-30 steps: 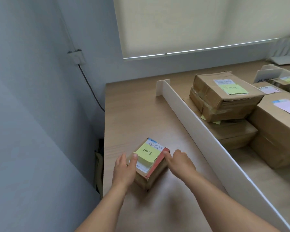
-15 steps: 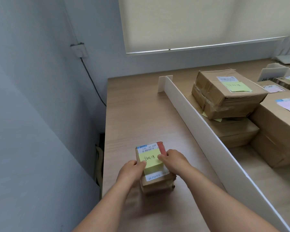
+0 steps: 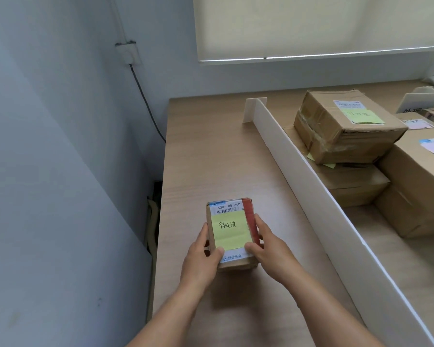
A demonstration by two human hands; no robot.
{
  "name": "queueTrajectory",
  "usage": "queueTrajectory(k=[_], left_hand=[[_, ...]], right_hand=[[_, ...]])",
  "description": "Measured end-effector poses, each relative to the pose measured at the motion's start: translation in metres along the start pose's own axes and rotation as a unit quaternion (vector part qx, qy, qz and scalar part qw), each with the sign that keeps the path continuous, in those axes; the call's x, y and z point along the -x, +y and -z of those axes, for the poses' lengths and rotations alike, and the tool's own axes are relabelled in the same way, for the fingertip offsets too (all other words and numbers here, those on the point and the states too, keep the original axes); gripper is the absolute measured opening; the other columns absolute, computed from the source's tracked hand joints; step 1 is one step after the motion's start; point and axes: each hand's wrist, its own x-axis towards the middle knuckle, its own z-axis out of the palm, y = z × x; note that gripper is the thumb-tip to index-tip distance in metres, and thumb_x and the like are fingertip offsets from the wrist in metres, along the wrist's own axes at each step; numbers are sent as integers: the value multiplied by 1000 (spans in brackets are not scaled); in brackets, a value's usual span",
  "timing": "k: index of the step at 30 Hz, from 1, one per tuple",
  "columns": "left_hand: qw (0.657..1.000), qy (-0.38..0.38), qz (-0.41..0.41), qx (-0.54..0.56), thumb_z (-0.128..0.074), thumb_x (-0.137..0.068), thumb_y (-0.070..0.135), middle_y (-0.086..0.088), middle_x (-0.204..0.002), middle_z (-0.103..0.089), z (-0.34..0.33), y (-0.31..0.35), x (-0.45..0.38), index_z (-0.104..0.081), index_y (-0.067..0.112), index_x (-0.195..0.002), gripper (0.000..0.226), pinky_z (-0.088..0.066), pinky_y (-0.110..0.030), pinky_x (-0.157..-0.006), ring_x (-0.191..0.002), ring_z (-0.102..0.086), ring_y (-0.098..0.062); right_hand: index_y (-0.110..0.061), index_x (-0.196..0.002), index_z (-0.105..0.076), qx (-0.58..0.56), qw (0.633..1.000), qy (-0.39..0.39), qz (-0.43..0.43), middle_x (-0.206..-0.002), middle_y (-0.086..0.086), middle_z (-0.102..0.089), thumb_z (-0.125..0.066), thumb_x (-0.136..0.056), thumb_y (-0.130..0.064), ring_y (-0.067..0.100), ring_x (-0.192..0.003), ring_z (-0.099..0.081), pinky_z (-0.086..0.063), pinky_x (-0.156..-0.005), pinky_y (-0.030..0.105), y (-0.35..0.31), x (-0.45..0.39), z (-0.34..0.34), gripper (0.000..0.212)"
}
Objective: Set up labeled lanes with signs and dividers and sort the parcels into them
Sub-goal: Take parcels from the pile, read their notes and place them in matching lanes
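A small cardboard parcel with a white shipping label, a red strip and a handwritten yellow sticky note sits on the wooden table, in the left lane. My left hand grips its left side and near corner. My right hand holds its right side, thumb on the top. A long white divider stands upright to the right of the parcel. Beyond the divider, several larger cardboard parcels are stacked, some with yellow or pink notes.
A white folded sign with handwriting stands at the far right. The table's left edge runs beside a grey wall with a socket and cable. A window blind hangs behind the table.
The small parcel has been turned from a diagonal position to square with the table edge. Both hands slid from its far corners to its sides and near end.
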Motion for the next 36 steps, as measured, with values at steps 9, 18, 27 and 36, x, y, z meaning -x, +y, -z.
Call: queueTrajectory(k=[9, 18, 27, 36], left_hand=[[986, 93, -133, 28, -57, -92, 14, 6, -128, -44, -7, 8, 29, -22, 44, -140, 67, -44, -31, -100, -121, -45, -11], [955, 103, -278, 31, -55, -93, 15, 27, -124, -44, -19, 60, 48, -17, 56, -134, 70, -46, -44, -100, -125, -42, -14], [936, 128, -326, 41, -55, -93, 17, 20, -131, -49, -67, 94, 88, -21, 54, -141, 70, -51, -47, -92, -122, -46, -18], [930, 128, -341, 56, -54, -94, 18, 14, -127, -50, -166, 125, 147, -20, 58, -138, 69, -52, -48, -91, -121, -48, -20]], right_hand=[[-42, -148, -5, -38, 984, 151, 85, -141, -6, -47, -49, -96, -18, 16, -117, -52, -43, -95, 29, -2, 35, -12, 72], [-41, -147, -9, -36, 943, 274, 187, -141, -7, -46, -51, -94, -11, 17, -112, -54, -47, -93, 33, -20, 65, 35, 74], [-53, -136, -6, -57, 924, 286, 248, -142, -8, -44, -52, -95, -11, 14, -119, -50, -45, -86, 8, 2, 109, 95, 74], [-40, -147, -12, -29, 919, 298, 255, -140, -4, -47, -51, -96, -15, 17, -119, -52, -49, -98, 34, 64, 174, 177, 69]])
